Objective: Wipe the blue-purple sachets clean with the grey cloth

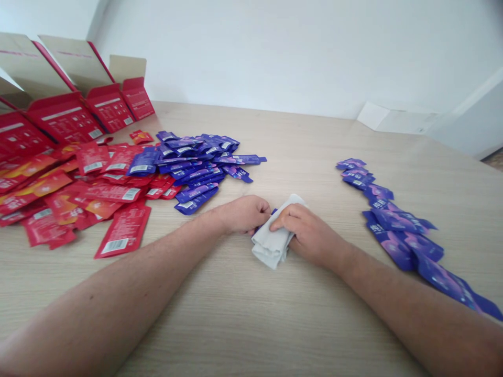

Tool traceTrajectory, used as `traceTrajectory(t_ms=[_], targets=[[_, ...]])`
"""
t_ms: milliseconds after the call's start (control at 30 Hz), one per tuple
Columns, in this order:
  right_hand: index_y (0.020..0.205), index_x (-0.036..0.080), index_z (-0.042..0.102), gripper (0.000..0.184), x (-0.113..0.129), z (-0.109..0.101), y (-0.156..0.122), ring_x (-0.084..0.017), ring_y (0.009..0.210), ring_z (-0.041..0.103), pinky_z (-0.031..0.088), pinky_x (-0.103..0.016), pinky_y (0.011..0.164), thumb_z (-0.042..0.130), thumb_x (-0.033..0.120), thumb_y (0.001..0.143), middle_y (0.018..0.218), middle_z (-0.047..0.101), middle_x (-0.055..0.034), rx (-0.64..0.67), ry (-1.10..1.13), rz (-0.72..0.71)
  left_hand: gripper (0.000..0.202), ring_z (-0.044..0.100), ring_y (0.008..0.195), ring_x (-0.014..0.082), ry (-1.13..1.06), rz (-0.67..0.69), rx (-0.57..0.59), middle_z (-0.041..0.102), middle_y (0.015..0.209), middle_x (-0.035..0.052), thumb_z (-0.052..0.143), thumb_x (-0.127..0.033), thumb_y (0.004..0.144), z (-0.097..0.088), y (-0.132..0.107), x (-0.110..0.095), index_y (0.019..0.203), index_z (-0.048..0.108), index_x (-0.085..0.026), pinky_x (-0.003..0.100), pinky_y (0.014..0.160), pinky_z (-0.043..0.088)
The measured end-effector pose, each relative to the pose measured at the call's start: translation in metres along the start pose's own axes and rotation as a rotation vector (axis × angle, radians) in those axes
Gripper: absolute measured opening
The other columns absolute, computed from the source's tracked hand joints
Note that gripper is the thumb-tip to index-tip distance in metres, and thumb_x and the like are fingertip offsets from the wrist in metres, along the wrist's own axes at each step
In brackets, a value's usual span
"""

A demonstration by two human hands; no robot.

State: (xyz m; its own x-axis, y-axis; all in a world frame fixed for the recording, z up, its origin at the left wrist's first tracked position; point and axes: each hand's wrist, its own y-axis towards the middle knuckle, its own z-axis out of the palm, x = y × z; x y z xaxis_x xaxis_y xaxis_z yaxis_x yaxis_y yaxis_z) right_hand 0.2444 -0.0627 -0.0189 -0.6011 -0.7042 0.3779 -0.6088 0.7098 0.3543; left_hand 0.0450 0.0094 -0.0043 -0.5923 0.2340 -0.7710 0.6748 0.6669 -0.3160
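Observation:
In the middle of the table, my left hand (249, 213) is closed on the end of a purple sachet (274, 211), most of which is hidden. My right hand (310, 230) grips a folded white cloth (274, 242) and presses it over that sachet. Beyond my left hand lies a heap of purple sachets (196, 165), some showing white barcode labels. To the right, a slanting, overlapping row of purple sachets (393, 225) runs from the back toward my right forearm.
Many red and orange sachets (74, 191) are piled at the left, touching the purple heap. Behind them stand several red cardboard boxes (65, 116) with raised flaps. A white box (396, 118) rests at the back right against the wall.

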Motion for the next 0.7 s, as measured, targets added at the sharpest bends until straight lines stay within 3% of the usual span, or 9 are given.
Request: traceTrajectory(t_ms=[67,233,400,567,700], targets=[[0.106,0.021,0.066,0.035,-0.0019,0.0000,-0.0005,-0.023,0.100,0.055,0.046,-0.040,0.090,0.057,0.001,0.079,0.103,0.061,-0.0079,-0.022,-0.011,0.028,0.021,0.049,0.040,0.0093,0.000,-0.005,-0.003,0.059,0.054,-0.0016,0.049,-0.034,0.081,-0.0002,-0.0001,-0.0002,0.078,0.063,-0.019,0.018,0.036,0.032],[0.105,0.022,0.067,0.030,0.0019,0.0010,0.0001,-0.022,0.099,0.055,0.047,-0.037,0.088,0.060,0.005,0.080,0.102,0.062,-0.0066,0.056,0.022,-0.065,0.019,0.048,0.039,0.0087,0.014,0.009,0.018,0.057,0.052,-0.0022,0.049,-0.032,0.081,-0.0006,0.0003,0.0001,0.074,0.061,-0.018,0.017,0.036,0.032],[0.106,0.021,0.066,0.034,-0.0014,0.0005,-0.0001,-0.023,0.100,0.055,0.046,-0.040,0.091,0.056,0.002,0.080,0.103,0.061,-0.0080,-0.023,-0.005,0.023,0.019,0.048,0.041,0.0087,-0.027,-0.002,0.014,0.056,0.053,-0.0029,0.049,-0.033,0.081,-0.0002,0.0000,-0.0002,0.077,0.060,-0.019,0.017,0.036,0.032],[0.105,0.021,0.067,0.029,0.0018,0.0010,-0.0004,-0.022,0.099,0.055,0.047,-0.036,0.088,0.059,0.005,0.082,0.102,0.062,-0.0070,0.057,0.022,-0.066,0.018,0.049,0.041,0.0088,0.032,0.014,0.028,0.056,0.053,-0.0029,0.047,-0.030,0.081,-0.0006,-0.0002,-0.0009,0.075,0.060,-0.019,0.017,0.036,0.033],[0.106,0.021,0.066,0.034,-0.0016,0.0008,-0.0001,-0.023,0.100,0.055,0.046,-0.039,0.090,0.056,0.001,0.080,0.102,0.062,-0.0080,-0.023,-0.006,0.018,0.020,0.049,0.042,0.0093,0.008,0.006,0.011,0.055,0.053,-0.0034,0.047,-0.034,0.082,0.0004,0.0005,-0.0001,0.077,0.060,-0.019,0.017,0.035,0.033]])
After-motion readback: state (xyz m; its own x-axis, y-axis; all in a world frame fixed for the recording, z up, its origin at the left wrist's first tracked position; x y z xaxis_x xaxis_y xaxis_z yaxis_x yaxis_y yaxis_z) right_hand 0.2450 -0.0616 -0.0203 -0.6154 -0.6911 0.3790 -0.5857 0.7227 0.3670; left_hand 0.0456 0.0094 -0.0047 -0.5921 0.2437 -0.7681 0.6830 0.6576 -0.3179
